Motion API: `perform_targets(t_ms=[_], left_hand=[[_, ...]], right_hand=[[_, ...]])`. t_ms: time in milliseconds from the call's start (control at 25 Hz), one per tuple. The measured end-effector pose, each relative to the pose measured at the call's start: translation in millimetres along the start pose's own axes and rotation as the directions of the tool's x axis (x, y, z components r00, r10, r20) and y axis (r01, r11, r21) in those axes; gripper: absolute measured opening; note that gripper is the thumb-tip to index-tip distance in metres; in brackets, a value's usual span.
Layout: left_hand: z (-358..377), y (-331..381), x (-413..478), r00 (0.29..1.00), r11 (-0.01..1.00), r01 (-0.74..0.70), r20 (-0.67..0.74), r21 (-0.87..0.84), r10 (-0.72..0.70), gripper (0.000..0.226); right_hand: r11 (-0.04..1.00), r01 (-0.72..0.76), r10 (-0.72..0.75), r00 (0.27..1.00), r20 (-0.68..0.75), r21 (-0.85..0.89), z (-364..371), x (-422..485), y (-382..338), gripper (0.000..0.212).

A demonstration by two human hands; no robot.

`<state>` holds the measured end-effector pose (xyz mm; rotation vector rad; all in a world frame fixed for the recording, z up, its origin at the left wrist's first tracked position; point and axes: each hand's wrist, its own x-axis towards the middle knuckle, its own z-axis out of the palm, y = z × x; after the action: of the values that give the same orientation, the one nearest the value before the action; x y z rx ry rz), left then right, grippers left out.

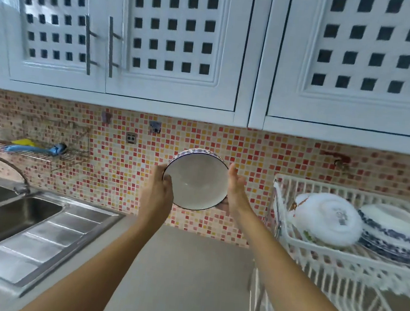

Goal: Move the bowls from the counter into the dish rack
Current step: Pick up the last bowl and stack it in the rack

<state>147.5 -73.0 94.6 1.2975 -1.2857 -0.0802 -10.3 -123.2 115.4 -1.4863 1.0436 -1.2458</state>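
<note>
So the person's mid-carry, left hand (159,188) and right hand (236,192) clasping the bowl (196,182) above the bench (182,278), next swinging toward 3 o'clock into the dish rack (339,258).

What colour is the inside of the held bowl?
Plain white inside the bowl, with a dark blue rim line; head view.

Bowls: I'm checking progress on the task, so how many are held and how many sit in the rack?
Held in both hands: 1, white bowl with dark patterned rim
In white plastic dish rack: 2, white floral bowl, blue-patterned bowl
Total: 3
</note>
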Motion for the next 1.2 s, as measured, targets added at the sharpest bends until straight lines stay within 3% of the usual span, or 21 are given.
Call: perform_targets(t_ms=[80,200,280,400,480,560,720,880,960,1040,1200], left_hand=[[5,34,-6,0.998,0.99,-0.041,0.051,-0.137,0.048,0.036],[17,85,-11,0.991,0.962,-0.048,0.11,-0.269,0.08,0.042],[27,118,-13,0.981,0.954,-0.033,0.175,-0.298,0.089,0.037],[42,164,-16,0.954,0.958,-0.017,0.281,-0.286,0.101,0.04],[60,191,-21,0.923,0.953,-0.021,0.361,-0.303,0.135,0.043],[83,216,-24,0.893,0.947,-0.01,0.423,-0.321,0.152,0.047],[144,247,-30,0.798,0.934,-0.067,0.542,-0.351,0.261,0.083],[209,255,-44,0.628,0.924,-0.047,0.708,-0.38,0.323,0.093],[237,258,-52,0.573,0.932,-0.061,0.752,-0.358,0.326,0.097],[261,261,-58,0.553,0.949,-0.1,0.776,-0.3,0.304,0.111],[294,266,-66,0.567,0.941,-0.324,0.777,-0.097,0.275,0.121]], right_hand=[[0.997,0.053,-0.05,0.998,-0.049,0.053,-24,-13,-18,0.052],[0.983,0.109,-0.096,0.991,-0.096,0.148,-64,-36,-35,0.063],[0.962,0.153,-0.122,0.982,-0.147,0.225,-92,-50,-42,0.065],[0.926,0.289,-0.246,0.95,-0.19,0.243,-137,-71,-51,0.039],[0.9,0.39,-0.352,0.913,-0.204,0.193,-174,-81,-57,0.032],[0.876,0.472,-0.45,0.874,-0.185,0.097,-216,-90,-64,0.041],[0.821,0.521,-0.551,0.83,-0.087,-0.234,-303,-109,-77,0.075],[0.807,0.409,-0.457,0.89,-0.012,-0.426,-387,-123,-77,0.103],[0.738,0.311,-0.371,0.928,0.025,-0.598,-419,-127,-73,0.114],[0.605,0.23,-0.275,0.959,0.07,-0.762,-441,-125,-65,0.123],[0.446,0.187,-0.166,0.978,0.124,-0.875,-463,-103,-37,0.139]])
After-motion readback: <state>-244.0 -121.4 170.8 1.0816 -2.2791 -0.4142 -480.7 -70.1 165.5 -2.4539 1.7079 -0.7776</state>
